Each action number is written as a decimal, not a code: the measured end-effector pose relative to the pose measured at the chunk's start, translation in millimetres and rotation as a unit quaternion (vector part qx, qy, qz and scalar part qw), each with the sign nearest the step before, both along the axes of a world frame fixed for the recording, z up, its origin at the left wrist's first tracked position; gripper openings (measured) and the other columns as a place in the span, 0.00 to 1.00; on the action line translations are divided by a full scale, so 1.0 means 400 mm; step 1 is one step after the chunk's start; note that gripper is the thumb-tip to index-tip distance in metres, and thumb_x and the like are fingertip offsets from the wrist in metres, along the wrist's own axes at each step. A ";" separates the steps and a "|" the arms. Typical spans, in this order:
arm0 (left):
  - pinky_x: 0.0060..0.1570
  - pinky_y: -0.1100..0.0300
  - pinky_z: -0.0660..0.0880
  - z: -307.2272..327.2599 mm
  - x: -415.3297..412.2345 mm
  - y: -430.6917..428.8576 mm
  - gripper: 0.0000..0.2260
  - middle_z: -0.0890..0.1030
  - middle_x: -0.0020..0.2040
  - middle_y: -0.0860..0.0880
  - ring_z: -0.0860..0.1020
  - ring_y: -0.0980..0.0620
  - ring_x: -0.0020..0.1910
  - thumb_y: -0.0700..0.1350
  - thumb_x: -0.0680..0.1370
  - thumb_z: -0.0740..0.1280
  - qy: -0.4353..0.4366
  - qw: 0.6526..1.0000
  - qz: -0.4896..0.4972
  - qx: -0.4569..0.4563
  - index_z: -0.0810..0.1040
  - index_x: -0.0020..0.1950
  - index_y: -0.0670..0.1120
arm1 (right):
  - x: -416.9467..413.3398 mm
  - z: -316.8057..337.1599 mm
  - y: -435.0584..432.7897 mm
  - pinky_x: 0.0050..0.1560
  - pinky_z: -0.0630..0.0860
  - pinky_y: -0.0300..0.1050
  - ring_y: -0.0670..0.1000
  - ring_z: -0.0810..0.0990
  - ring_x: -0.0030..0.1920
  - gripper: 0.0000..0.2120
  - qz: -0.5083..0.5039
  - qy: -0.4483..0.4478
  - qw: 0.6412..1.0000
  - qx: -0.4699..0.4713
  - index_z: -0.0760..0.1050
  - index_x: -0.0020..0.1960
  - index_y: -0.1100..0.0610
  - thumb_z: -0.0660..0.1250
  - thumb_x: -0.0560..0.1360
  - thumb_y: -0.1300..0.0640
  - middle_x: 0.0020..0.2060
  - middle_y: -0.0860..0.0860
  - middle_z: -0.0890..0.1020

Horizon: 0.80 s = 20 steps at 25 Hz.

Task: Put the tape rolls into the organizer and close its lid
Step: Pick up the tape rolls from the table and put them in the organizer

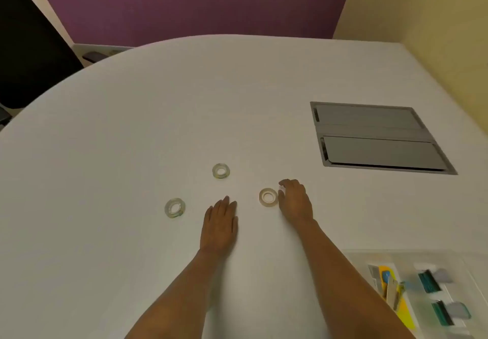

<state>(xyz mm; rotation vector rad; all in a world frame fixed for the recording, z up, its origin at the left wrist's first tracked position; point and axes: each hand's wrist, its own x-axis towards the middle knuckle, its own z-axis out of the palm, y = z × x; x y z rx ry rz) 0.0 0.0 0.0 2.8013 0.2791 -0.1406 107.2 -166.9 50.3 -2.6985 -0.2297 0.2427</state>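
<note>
Three tape rolls lie flat on the white table: a clear one farthest from me, another clear one to the left, and a beige one in the middle. My right hand rests just right of the beige roll, fingers curled beside it and holding nothing. My left hand lies flat on the table between the left and beige rolls, empty. The clear plastic organizer sits at the lower right, its compartments showing coloured stationery; I cannot tell where its lid is.
A grey recessed cable hatch is set into the table at the right. A black chair stands beyond the table's left edge. A purple wall panel and a yellow wall lie behind.
</note>
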 end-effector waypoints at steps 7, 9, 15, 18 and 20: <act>0.77 0.52 0.46 -0.053 0.033 0.016 0.23 0.56 0.79 0.51 0.54 0.51 0.78 0.52 0.82 0.46 -0.056 0.998 0.024 0.024 0.57 0.77 0.52 | 0.087 -0.023 0.196 0.64 0.72 0.49 0.55 0.69 0.67 0.20 0.106 -0.019 0.993 0.048 0.65 0.71 0.58 0.58 0.80 0.54 0.67 0.56 0.71; 0.76 0.51 0.47 -0.055 0.042 0.021 0.24 0.59 0.78 0.51 0.56 0.50 0.78 0.53 0.81 0.46 -0.061 0.997 0.023 0.035 0.59 0.77 0.51 | 0.104 -0.028 0.256 0.66 0.71 0.50 0.55 0.68 0.69 0.24 0.133 -0.003 0.989 0.063 0.63 0.72 0.59 0.60 0.79 0.50 0.69 0.56 0.69; 0.75 0.49 0.50 -0.054 0.046 0.019 0.22 0.69 0.74 0.48 0.63 0.48 0.75 0.51 0.81 0.55 -0.075 0.996 0.024 0.032 0.65 0.74 0.47 | 0.109 -0.057 0.371 0.68 0.69 0.49 0.56 0.66 0.70 0.31 0.214 0.011 0.977 -0.002 0.60 0.74 0.59 0.66 0.76 0.48 0.70 0.56 0.68; 0.75 0.50 0.47 -0.055 0.045 0.022 0.22 0.67 0.75 0.49 0.62 0.49 0.76 0.52 0.81 0.54 -0.069 0.997 0.027 0.026 0.63 0.75 0.48 | 0.111 -0.060 0.376 0.66 0.71 0.48 0.55 0.67 0.68 0.25 0.211 -0.010 0.977 0.001 0.64 0.72 0.59 0.64 0.78 0.54 0.69 0.56 0.70; 0.76 0.51 0.46 -0.053 0.045 0.020 0.23 0.64 0.76 0.50 0.59 0.50 0.77 0.53 0.81 0.48 -0.065 0.997 0.026 0.033 0.61 0.76 0.49 | 0.109 -0.049 0.364 0.65 0.72 0.48 0.55 0.67 0.68 0.24 0.194 -0.014 0.981 0.027 0.65 0.71 0.59 0.65 0.77 0.55 0.68 0.55 0.70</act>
